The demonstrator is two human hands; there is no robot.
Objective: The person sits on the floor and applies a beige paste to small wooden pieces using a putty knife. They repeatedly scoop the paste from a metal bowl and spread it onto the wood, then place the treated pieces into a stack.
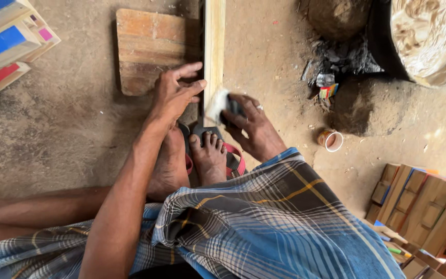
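Checked cloth (264,227) below — hands flank plank (214,46): left (174,95) spread flat, right (249,121) gripping sandpaper (216,106).

Brick slab (148,49) — small cup (331,140)

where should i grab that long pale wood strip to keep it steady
Take the wood strip across its narrow width, coming from its left side, where the left hand already rests. It lies flat and long on the dirt floor, running away from the person; the right hand with its sanding pad occupies the other side.
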